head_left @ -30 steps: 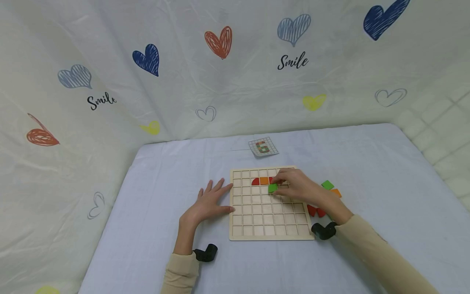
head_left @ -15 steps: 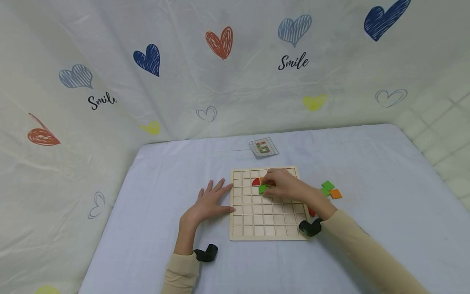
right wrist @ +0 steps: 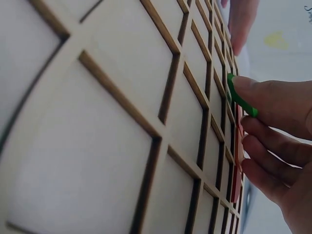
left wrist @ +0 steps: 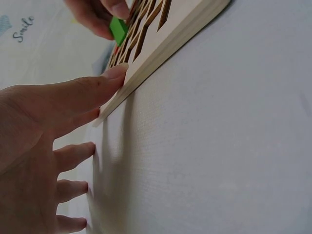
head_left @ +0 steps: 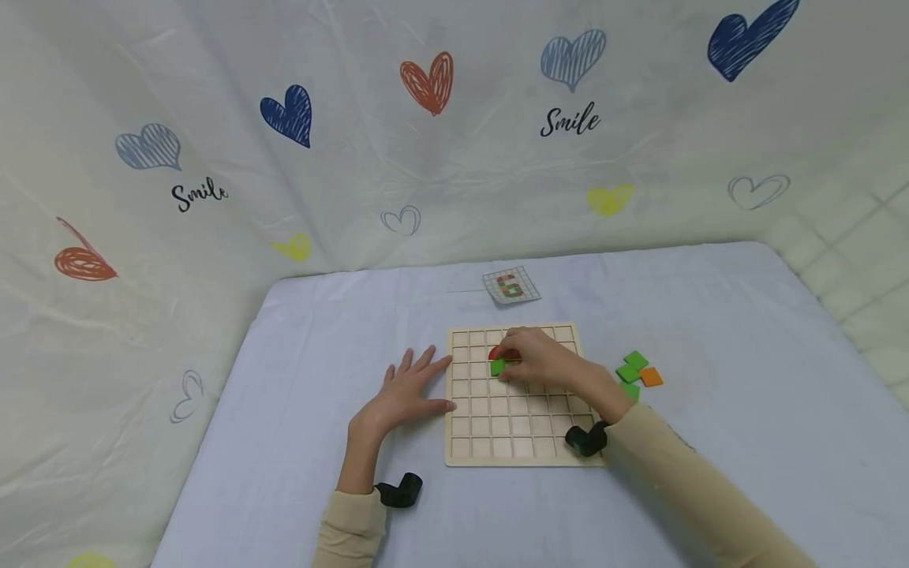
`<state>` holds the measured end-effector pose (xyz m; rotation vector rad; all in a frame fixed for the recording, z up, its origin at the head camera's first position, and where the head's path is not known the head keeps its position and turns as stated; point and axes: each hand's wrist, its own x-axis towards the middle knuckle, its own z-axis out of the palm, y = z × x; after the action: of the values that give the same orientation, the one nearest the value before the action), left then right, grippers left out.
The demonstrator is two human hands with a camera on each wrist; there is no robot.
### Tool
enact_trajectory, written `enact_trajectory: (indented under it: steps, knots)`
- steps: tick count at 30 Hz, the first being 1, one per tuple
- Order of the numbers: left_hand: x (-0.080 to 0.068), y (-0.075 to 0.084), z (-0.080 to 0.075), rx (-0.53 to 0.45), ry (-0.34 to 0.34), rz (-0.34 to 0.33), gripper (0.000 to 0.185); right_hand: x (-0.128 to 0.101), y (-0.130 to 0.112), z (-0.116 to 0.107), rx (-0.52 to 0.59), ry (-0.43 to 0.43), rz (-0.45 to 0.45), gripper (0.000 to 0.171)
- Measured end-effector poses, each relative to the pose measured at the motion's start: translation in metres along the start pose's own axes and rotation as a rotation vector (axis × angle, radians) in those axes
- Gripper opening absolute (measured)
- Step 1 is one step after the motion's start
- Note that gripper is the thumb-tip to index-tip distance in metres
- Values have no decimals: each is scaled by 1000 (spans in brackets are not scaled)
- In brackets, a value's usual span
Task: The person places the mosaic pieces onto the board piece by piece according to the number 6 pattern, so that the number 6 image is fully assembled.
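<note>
A wooden grid board [head_left: 525, 462] lies on the white cloth. My right hand [head_left: 547, 364] pinches a small green tile [head_left: 497, 368] between thumb and fingers, low over a square just below the red piece [head_left: 493, 352] in the board's upper row. Tilted on its edge in the right wrist view, the green tile [right wrist: 240, 97] sits under the thumb. More red in that row shows past the fingers, and the hand hides the rest of it. My left hand [head_left: 398, 398] is spread flat, its thumb and index fingertip at the board's left edge.
Loose green tiles [head_left: 636, 360] and an orange tile [head_left: 650, 376] lie right of the board, beside my right forearm. Behind the board is a small card [head_left: 511, 285] with a coloured figure on a grid. A curtain with printed hearts [head_left: 428, 82] hangs beyond the table.
My right hand has moved left along the board with the green tile, from under the row's right end to under its left red piece. My left hand has stayed put.
</note>
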<state>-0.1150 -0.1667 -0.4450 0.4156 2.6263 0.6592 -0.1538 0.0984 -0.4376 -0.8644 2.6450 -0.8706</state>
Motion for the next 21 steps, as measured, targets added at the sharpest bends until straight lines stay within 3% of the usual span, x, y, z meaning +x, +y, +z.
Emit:
enact_trajectory:
  steps: [9, 21]
  knots:
    - [0, 1, -1, -3, -3, 7, 77, 1, -3, 5, -76, 30, -34, 22]
    - [0, 0, 0, -1, -4, 8, 77, -1, -4, 8, -35, 37, -71, 21]
